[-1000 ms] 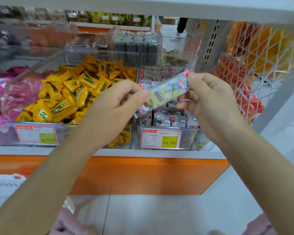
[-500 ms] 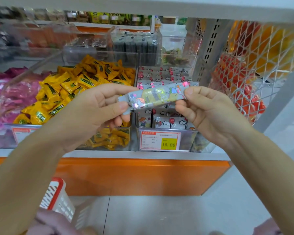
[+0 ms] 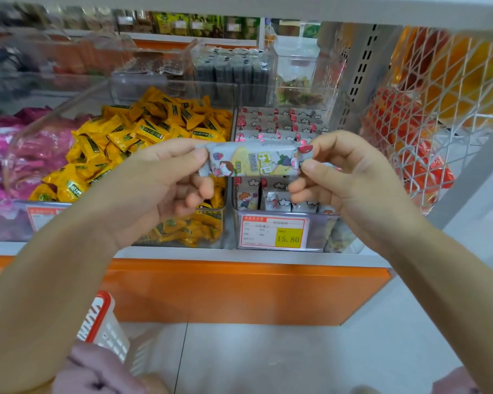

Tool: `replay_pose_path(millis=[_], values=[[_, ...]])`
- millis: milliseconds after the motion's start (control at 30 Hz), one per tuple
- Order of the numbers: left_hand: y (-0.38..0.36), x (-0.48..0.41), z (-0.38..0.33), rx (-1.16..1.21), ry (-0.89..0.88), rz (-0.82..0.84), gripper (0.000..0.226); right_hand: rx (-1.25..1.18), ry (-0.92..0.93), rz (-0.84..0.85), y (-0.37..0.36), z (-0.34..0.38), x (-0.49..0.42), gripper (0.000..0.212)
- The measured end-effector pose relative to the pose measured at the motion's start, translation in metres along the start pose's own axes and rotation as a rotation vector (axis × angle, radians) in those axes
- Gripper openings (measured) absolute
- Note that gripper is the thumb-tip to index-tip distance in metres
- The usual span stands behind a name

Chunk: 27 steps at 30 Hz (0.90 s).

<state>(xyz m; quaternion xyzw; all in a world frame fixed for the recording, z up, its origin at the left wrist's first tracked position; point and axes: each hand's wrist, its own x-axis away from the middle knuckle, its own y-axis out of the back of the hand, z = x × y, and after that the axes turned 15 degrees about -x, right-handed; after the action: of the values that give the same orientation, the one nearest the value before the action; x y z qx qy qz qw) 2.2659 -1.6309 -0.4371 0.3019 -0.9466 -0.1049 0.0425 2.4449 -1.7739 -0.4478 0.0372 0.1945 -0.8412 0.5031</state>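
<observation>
I had swung the snack bar (image 3: 252, 162) level above the price tag (image 3: 273, 233); my left hand (image 3: 157, 189) and right hand (image 3: 345, 177) each held a pinching grip on its ends, label readable

Bright, even shop light, seemingly from above, washes the shelf (image 3: 182, 251) with barely a shadow. Glare streaks the clear bin lid (image 3: 49, 129) toward the shelf's left end. The snack bar (image 3: 254, 163) pinched between left hand (image 3: 154, 191) and right hand (image 3: 350, 183) is sharp, as is the price tag (image 3: 273, 233); back rows, wire mesh (image 3: 444, 103) and the frame's bottom corners blur, and the wide lens bows the upper shelf (image 3: 268, 7)
</observation>
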Motion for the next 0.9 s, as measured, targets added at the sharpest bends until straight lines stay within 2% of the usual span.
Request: replay_pose_path(millis=[133,167,300,367,533,600,700,900], values=[[0.000,-0.004,0.004,-0.012,-0.074,-0.025,0.027,-0.242,-0.068,-0.096,-0.001,0.003,-0.002,0.016],[0.001,-0.005,0.004,-0.011,-0.084,-0.016,0.028,-0.239,-0.060,-0.098,-0.001,0.004,-0.003,0.016],[0.004,-0.007,0.002,-0.009,-0.068,0.024,0.036,-0.005,0.004,-0.107,0.001,0.002,-0.003,0.006],[0.002,-0.005,0.001,-0.090,-0.074,-0.014,0.031,0.063,0.021,-0.108,0.004,0.000,-0.004,0.004],[-0.007,-0.002,0.002,-0.362,-0.171,-0.152,0.030,0.151,0.067,-0.029,0.001,0.001,-0.001,0.018],[-0.007,-0.001,0.000,-0.387,-0.188,-0.159,0.023,0.169,0.074,-0.017,-0.002,0.002,0.001,0.020],[-0.007,0.001,-0.002,-0.415,-0.222,-0.174,0.027,0.284,0.100,-0.023,-0.006,0.003,0.003,0.020],[-0.013,0.004,-0.007,-0.435,-0.276,-0.194,0.035,0.323,0.163,-0.061,-0.011,0.003,0.004,0.009]])
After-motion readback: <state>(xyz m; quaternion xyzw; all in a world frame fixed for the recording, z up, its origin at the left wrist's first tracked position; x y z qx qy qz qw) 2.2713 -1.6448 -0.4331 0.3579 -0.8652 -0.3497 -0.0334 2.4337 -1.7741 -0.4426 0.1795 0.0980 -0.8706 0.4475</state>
